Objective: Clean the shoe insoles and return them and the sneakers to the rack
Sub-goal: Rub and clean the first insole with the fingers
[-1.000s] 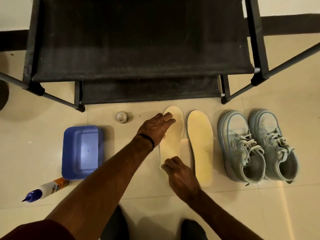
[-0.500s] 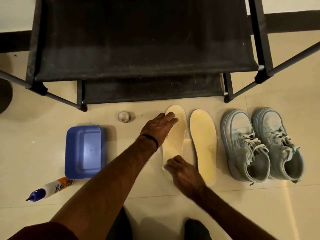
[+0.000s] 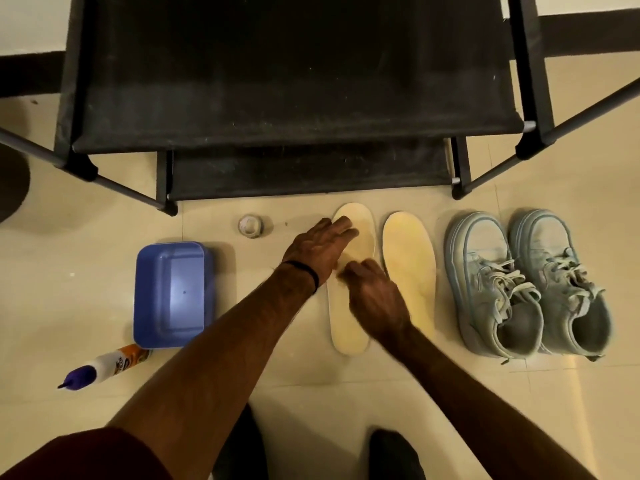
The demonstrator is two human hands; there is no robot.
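Note:
Two pale yellow insoles lie side by side on the tiled floor in front of the black shoe rack [image 3: 294, 81]. My left hand [image 3: 320, 249] presses flat on the toe end of the left insole [image 3: 348, 323]. My right hand [image 3: 375, 296] lies on the middle of that insole with its fingers curled and blurred; whether it holds anything is hidden. The right insole [image 3: 410, 271] lies untouched. To its right a pair of light blue sneakers stands on the floor, the left sneaker [image 3: 491, 289] beside the right sneaker [image 3: 561, 282], toes toward the rack.
A blue plastic tub [image 3: 169, 292] sits on the floor to the left. Below it lies a white bottle with a purple cap [image 3: 104, 365]. A small round white lid or jar [image 3: 250, 226] stands near the rack's foot. Rack legs angle out at both sides.
My right hand has slid from the heel end of the left insole up to its middle, close to my left hand. The left hand stays on the toe end.

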